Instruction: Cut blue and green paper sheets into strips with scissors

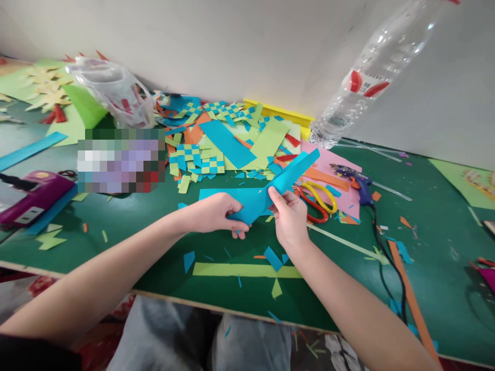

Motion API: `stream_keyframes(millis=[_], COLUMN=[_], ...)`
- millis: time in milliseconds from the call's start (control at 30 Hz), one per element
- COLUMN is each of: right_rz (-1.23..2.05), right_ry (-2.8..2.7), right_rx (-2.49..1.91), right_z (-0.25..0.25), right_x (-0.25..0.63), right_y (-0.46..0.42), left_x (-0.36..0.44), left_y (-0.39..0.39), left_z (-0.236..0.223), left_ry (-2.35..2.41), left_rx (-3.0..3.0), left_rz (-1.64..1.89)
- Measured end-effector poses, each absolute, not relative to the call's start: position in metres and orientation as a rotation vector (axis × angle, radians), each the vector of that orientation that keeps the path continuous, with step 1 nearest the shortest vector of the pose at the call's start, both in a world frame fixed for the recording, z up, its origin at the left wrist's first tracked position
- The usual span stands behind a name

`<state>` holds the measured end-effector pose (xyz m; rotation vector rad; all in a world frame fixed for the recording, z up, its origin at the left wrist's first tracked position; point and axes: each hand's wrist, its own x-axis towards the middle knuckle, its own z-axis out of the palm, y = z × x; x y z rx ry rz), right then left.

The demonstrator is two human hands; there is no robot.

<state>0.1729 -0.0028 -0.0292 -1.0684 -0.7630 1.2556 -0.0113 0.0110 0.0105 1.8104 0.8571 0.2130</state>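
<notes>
Between my two hands a sheet of blue paper is held above the green table, bent so that its right part slants upward. My left hand pinches its lower left part, thumb in front and fingertips behind. Thumb and fingers of my right hand grip the slanted part near the bend. More blue paper lies flat behind my left hand. Close to my right hand are scissors with red and yellow handles. A light green paper strip lies in front of my hands among small blue scraps.
Woven blue-and-green paper pieces and loose sheets are heaped at the back. A clear plastic bottle leans by the wall. A glue gun trails its cord on the right; a purple power strip sits left. Blurring covers one object.
</notes>
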Motion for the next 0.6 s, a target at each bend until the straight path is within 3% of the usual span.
stream_keyframes(millis=[400,600], right_rz=[1.259,1.200], right_ry=[-0.793,-0.809], right_rx=[-1.087,-1.099], right_z=[-0.0329,-0.0314], right_x=[0.1744,0.1761], right_y=[-0.0014,-0.0007], left_x=[-0.0116,-0.0104], left_y=[0.0093,0.0090], left_z=[0.0123,0.0098], left_ry=[0.751,0.812], left_rx=[1.968,1.765], left_rz=[0.268,0.237])
